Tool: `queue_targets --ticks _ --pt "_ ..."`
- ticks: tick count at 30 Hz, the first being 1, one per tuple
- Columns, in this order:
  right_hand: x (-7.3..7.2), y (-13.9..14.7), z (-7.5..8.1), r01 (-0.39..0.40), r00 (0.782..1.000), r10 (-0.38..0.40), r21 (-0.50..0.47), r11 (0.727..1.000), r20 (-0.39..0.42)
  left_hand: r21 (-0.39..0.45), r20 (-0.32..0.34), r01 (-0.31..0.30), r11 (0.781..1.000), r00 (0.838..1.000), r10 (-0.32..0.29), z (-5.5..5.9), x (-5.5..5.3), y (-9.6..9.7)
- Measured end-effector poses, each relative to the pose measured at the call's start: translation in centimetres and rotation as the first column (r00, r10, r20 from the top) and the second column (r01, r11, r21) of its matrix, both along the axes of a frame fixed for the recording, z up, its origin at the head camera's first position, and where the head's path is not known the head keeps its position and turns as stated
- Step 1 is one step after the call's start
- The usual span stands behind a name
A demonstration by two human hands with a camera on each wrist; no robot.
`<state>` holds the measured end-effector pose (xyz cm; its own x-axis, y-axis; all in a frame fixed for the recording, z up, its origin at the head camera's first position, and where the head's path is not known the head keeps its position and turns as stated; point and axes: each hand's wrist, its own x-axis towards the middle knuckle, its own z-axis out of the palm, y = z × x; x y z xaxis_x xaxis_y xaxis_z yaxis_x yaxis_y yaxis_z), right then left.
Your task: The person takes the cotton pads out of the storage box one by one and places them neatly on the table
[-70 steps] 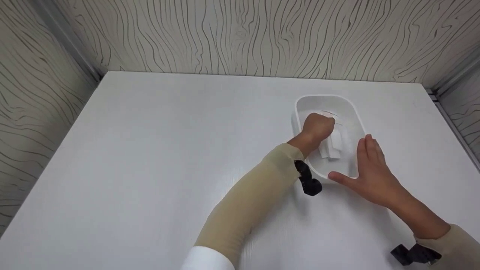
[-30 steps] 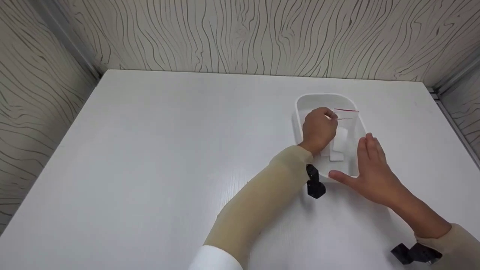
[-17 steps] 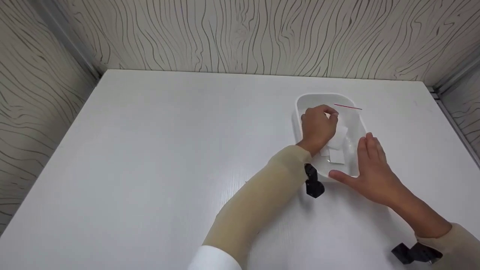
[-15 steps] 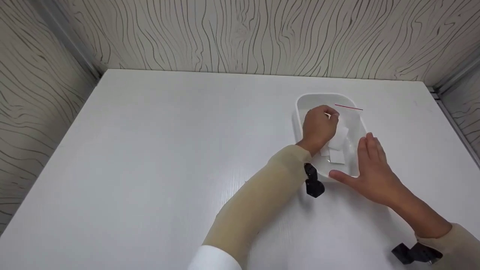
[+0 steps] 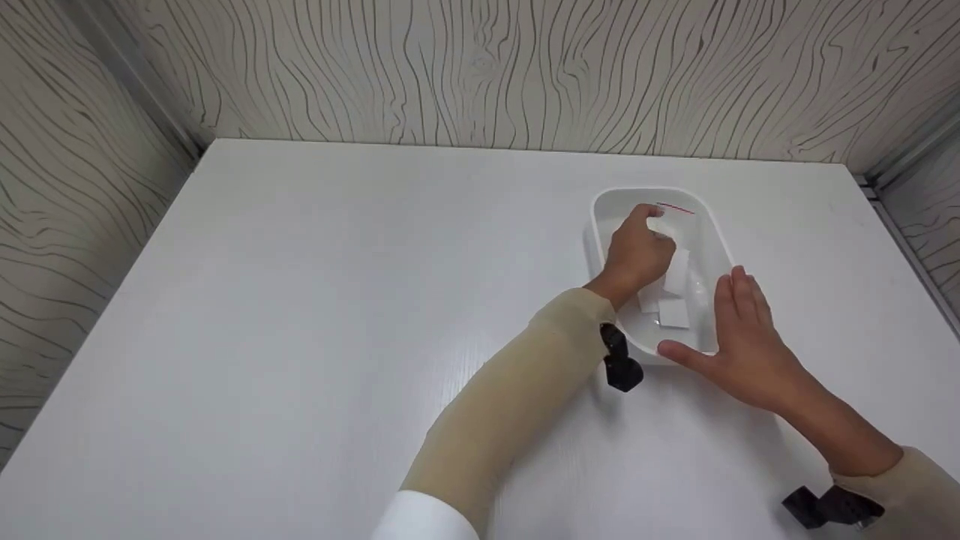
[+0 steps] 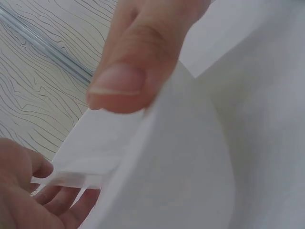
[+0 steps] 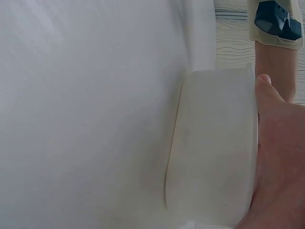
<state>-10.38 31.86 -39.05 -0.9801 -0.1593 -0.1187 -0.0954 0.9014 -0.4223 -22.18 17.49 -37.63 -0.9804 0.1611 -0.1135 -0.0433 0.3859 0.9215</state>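
In the head view, my left hand is inside a white oblong plastic bin, its index finger and thumb spread apart. The index fingertip is right at the top edge of a clear zip bag with a red line along its seal. White flat pieces lie in the bin below the hand. My right hand rests with straight fingers and outstretched thumb against the bin's near right corner. In the left wrist view a large thumb overlaps the bin's rim. The right wrist view shows the bin's outer wall beside my right hand.
The bin stands toward the back right of a white table. A wood-grain patterned wall rises behind the table's back edge. Each wrist carries a black camera, such as the left wrist camera.
The left hand reaches into the bin, pinches the zip bag's top and lifts it above the rim, then lowers it and spreads thumb and index finger. The right hand stays at the bin.
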Motion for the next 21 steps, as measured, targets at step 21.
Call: queue_targets --ticks 21 --pt "-0.09 -0.16 0.17 0.005 1.000 -0.005 0.006 1.000 0.009 -0.104 -0.042 0.071 0.992 0.996 -0.076 -0.19 -0.11 -0.27"
